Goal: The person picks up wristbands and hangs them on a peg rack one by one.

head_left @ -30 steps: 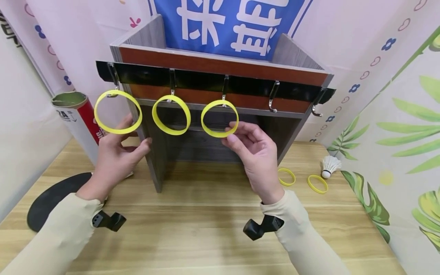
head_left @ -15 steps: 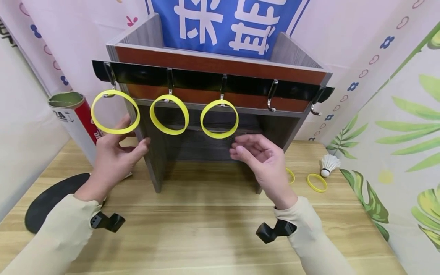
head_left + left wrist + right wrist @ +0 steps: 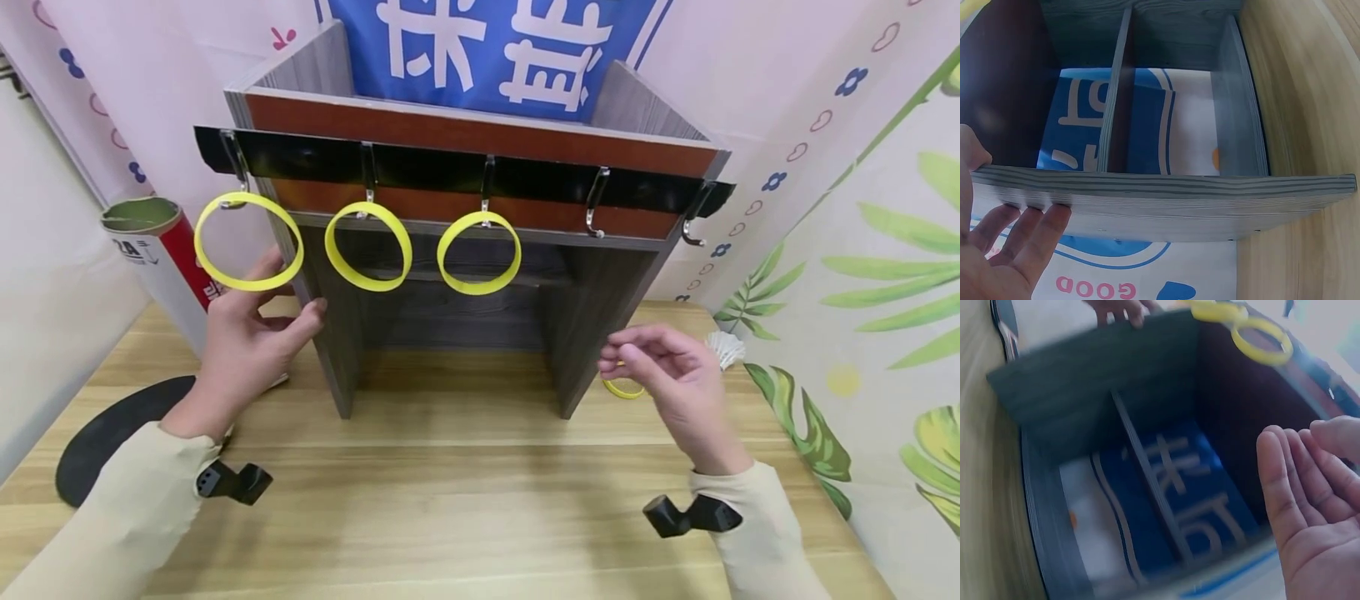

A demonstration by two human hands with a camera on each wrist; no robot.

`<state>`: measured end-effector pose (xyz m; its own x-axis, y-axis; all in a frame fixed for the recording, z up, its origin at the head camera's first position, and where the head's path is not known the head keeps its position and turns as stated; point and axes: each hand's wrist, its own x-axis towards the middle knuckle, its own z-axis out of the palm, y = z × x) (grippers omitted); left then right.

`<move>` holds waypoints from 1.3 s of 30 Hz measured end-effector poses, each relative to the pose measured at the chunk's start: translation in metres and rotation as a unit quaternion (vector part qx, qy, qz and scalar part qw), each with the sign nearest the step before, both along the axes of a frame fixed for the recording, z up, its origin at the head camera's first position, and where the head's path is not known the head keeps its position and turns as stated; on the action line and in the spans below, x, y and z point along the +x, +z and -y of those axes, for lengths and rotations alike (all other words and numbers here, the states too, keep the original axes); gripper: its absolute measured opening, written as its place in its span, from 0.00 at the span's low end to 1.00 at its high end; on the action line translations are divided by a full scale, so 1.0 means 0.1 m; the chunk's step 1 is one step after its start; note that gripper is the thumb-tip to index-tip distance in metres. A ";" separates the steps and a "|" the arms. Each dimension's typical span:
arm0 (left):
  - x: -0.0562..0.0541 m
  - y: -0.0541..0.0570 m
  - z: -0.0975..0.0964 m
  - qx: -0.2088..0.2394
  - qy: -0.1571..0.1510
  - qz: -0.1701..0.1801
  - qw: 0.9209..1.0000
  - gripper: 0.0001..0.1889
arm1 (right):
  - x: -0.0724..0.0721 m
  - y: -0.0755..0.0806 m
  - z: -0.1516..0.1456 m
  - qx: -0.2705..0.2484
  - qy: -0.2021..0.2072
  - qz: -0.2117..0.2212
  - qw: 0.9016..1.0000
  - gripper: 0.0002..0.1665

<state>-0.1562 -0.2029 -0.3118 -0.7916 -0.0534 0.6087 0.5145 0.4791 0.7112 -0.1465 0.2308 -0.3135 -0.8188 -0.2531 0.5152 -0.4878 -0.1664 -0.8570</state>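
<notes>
Three yellow silicone wristbands hang from hooks on a black rail point(image 3: 427, 164): a left one point(image 3: 255, 285), a middle one point(image 3: 378, 286) and a right one point(image 3: 478, 288). The rail runs across the front of a grey wooden shelf unit point(image 3: 337, 358). My left hand point(image 3: 251, 342) grips its left side panel point(image 3: 1166, 183), thumb on the inner face and fingers on the outer. To the unit's right, my right hand point(image 3: 678, 387) is over the table, fingers loosely bent and holding nothing. Behind its fingertips lies another wristband point(image 3: 624, 393), partly hidden.
Two hooks at the right, one nearer point(image 3: 596, 221) and an end one point(image 3: 692, 240), carry nothing. A shuttlecock point(image 3: 726, 348) shows behind my right hand. On the left stand a tall red-and-white can point(image 3: 168, 258) and a flat black rounded object point(image 3: 123, 442).
My right hand has let go of the right hanging wristband and moved right and down over the table, covering the loose wristband near the shuttlecock. My left hand keeps its grip.
</notes>
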 end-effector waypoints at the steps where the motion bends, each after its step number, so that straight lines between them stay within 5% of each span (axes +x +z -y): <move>1: 0.00 0.00 0.00 0.000 0.000 0.003 1.000 0.37 | -0.01 -0.02 -0.07 -0.014 -0.002 0.000 1.000 0.16; 5: 0.00 0.00 0.00 -0.001 0.001 0.007 1.000 0.38 | -0.09 -0.14 -0.32 -0.028 -0.044 0.032 0.998 0.13; 11: -0.01 -0.01 0.00 0.005 0.004 0.009 1.000 0.38 | -0.28 -0.43 -0.66 0.079 -0.141 0.152 0.975 0.06; 14: -0.01 0.00 -0.01 0.012 0.001 0.004 1.000 0.38 | -0.44 -0.63 -0.79 0.180 -0.189 0.171 0.950 0.10; 17: -0.01 0.01 -0.02 0.016 -0.001 0.000 1.000 0.37 | -0.59 -0.83 -0.90 0.294 -0.243 0.149 0.912 0.16; 21: 0.00 0.01 -0.01 0.022 -0.002 0.010 1.000 0.37 | -0.70 -0.97 -0.97 0.373 -0.289 0.130 0.872 0.16; 34: 0.00 0.01 0.00 0.008 0.004 0.012 1.000 0.39 | -0.86 -1.14 -0.99 0.470 -0.251 0.200 0.822 0.17; 39: 0.00 0.02 0.00 0.013 0.003 0.018 1.000 0.38 | -0.86 -1.15 -0.95 0.472 -0.268 0.194 0.817 0.14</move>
